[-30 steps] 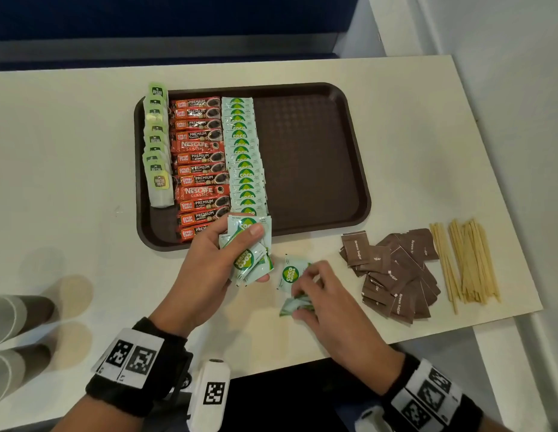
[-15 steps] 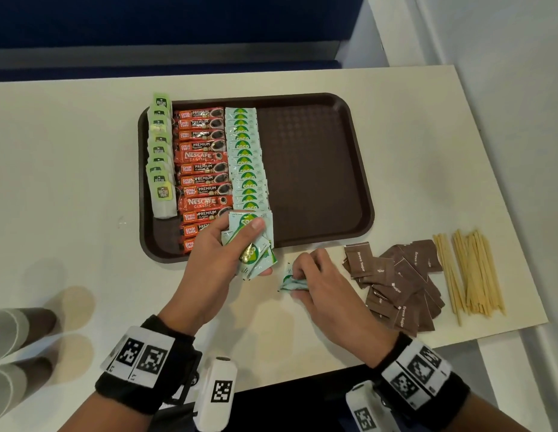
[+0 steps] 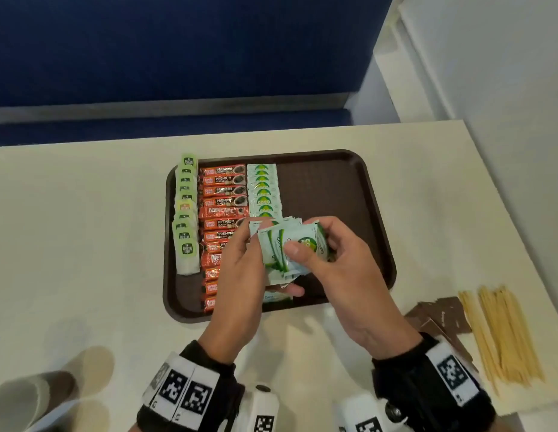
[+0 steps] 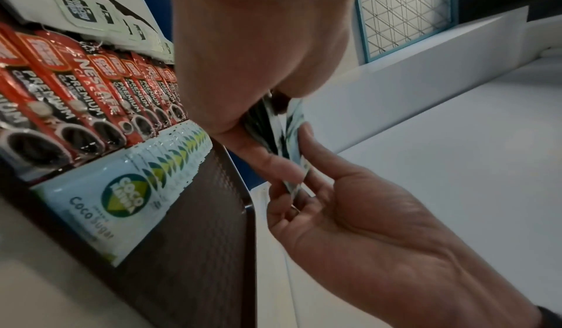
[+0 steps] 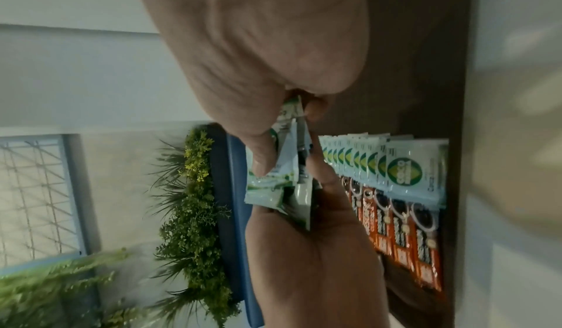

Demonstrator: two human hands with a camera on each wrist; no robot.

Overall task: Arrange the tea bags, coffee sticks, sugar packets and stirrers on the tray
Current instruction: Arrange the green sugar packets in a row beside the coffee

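Observation:
The brown tray [image 3: 327, 194] holds a column of green tea bags [image 3: 185, 213], a column of red coffee sticks [image 3: 223, 191] and a row of white-green sugar packets [image 3: 263, 188]. Above the tray's near half, both hands hold one fanned stack of sugar packets [image 3: 290, 247]. My left hand [image 3: 249, 244] grips it from the left, fingers beneath. My right hand [image 3: 334, 244] pinches it from the right, thumb on top. The wrist views show the stack [image 4: 292, 140] [image 5: 279, 181] pinched between both hands, over the packet row [image 4: 121, 201] [image 5: 395, 165].
Brown sugar packets [image 3: 443, 310] lie in a loose pile on the table to the right of the tray. Wooden stirrers [image 3: 502, 335] lie beside them near the table's right edge. Paper cups [image 3: 31, 397] lie at the near left. The tray's right half is bare.
My right hand picked the loose sugar packets off the table and brought them to the stack in my left hand. Both hands rose from the table to above the tray.

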